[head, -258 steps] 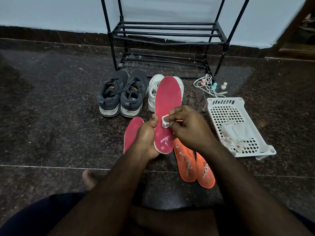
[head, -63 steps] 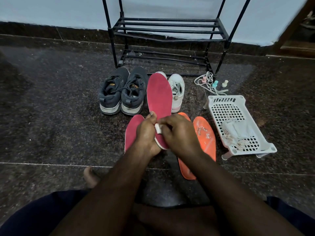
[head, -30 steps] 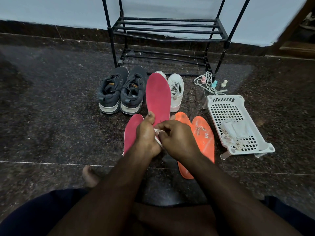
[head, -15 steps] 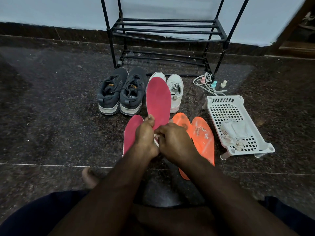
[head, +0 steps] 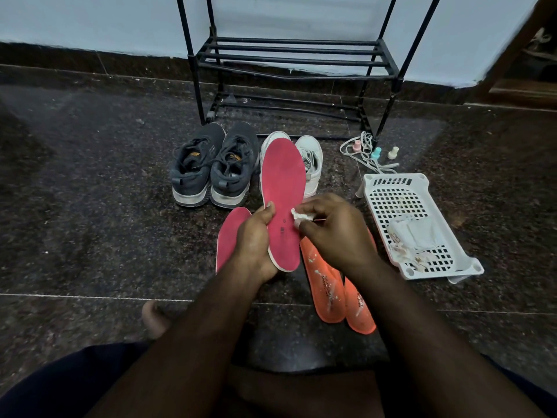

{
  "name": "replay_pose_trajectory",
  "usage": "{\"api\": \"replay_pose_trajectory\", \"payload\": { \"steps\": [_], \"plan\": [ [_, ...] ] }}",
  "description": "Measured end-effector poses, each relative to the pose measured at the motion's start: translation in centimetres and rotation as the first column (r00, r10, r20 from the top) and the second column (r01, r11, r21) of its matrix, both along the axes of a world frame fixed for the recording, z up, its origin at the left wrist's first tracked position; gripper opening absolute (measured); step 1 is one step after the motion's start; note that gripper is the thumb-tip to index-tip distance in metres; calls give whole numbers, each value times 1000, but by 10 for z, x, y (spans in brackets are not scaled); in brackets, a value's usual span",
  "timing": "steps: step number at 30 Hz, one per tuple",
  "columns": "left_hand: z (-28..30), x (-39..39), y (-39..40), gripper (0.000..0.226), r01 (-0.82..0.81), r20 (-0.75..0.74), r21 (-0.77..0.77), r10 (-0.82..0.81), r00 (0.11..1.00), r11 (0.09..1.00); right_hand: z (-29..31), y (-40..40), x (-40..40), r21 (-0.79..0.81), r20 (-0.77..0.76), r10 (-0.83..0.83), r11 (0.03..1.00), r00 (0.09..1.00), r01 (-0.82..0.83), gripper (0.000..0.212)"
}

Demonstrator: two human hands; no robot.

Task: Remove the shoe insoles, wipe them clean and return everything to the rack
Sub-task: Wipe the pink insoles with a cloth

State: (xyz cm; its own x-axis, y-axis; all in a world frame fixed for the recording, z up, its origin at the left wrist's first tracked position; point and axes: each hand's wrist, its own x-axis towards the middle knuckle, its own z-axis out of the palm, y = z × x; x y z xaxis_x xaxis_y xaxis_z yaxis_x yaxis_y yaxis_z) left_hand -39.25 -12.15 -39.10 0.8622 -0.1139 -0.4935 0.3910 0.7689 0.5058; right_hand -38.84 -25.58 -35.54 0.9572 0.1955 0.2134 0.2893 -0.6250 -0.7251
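Now the wipe (head: 302, 216) sits higher on the held insole (head: 282, 188).

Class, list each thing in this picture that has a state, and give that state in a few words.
Held red insole: upright, gripped by left hand.
White wipe: pinched by right hand.
Second red insole: on floor.
Orange insoles: on floor, smeared.
Dark sneakers: on floor, laced.
Shoe rack: no shoes on visible shelves.
White basket: holds used wipes.
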Motion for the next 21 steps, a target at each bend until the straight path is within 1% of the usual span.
{"api": "replay_pose_trajectory", "payload": {
  "steps": [1, 3, 5, 7, 8, 10, 11, 13, 16, 18, 19, 20, 21],
  "plan": [
    [2, -1, -1, 40, 9, -4, -12, -9, 1000, 1000, -2, 2, 1, -42, 40, 3, 999, 999, -1, 20],
    [1, 0, -1, 42, 18, -13, -36, -18, 1000, 999, -3, 5, 0, -106, 72, 39, 994, 997, -31, 20],
    [2, -1, 0, 45, 10, -11, -30, -10, 1000, 1000, -3, 8, -2, -168, 74, 105, 982, 992, -92, 26],
    [-1, 1, -2, 47, 3, -4, 12, -3, 1000, 1000, -6, 11, -5, -206, 61, 138, 971, 989, -122, 28],
    [-2, 1, -4, 48, -2, 0, 34, 2, 1000, 999, -8, 12, -7, -203, 61, 134, 972, 989, -119, 26],
    [-4, 1, -7, 48, -13, 18, 56, 12, 1000, 998, -11, 13, -7, -220, 134, 112, 972, 985, -81, 18],
    [-6, 0, -8, 48, -10, 27, 58, 8, 1000, 998, -13, 12, -6, -235, 175, 89, 971, 980, -46, 14],
    [-8, 0, -8, 44, 0, 33, 52, -2, 999, 999, -15, 10, -2, -244, 201, 14, 969, 979, 36, 12],
    [-10, 1, -10, 37, -7, 31, 59, 5, 1000, 998, -19, 17, -4, -321, 140, -20, 945, 990, 65, 19],
    [-12, 1, -11, 35, -21, 6, 81, 20, 1000, 996, -19, 24, -12, -374, 60, 33, 928, 998, -8, 27],
    [-14, 2, -10, 34, -35, 0, 93, 35, 999, 995, -16, 26, -15, -375, 6, 74, 925, 997, -66, 32],
    [-15, 3, -10, 34, -47, 1, 107, 47, 999, 993, -12, 26, -18, -371, -59, 111, 920, 992, -125, 33],
    [-15, 5, -10, 34, -55, 4, 120, 55, 998, 991, -9, 25, -19, -354, -101, 130, 922, 986, -158, 30]
  ]
}}
